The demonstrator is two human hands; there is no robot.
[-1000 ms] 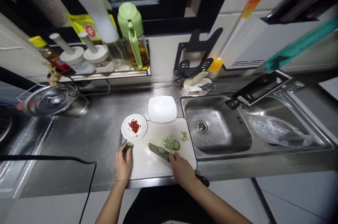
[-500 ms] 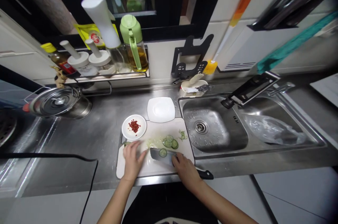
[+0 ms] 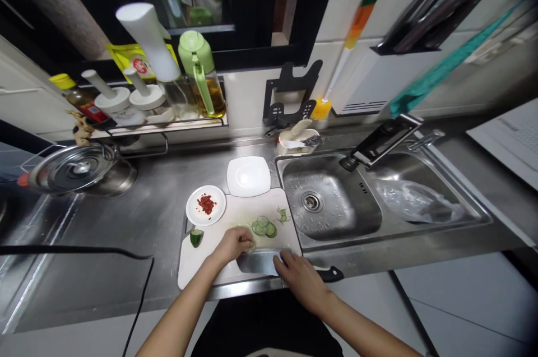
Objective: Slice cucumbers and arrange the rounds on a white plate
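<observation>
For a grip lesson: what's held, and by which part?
The right hand holds the knife by the blade's handle end; whether the left hand pinches anything is unclear.

White cutting board (image 3: 197,264) with pale green cucumber slices (image 3: 264,226), darker at the rims, and a deep green cucumber piece (image 3: 195,238) at left. Red bits (image 3: 206,204) speckle a white round plate (image 3: 191,217). Far left, a light green-topped bottle (image 3: 202,74) holds amber liquid. Knife handle (image 3: 332,274) black.

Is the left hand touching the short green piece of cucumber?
Apart. The head view shows bare white cutting board between the left hand and the green cucumber piece.
</observation>
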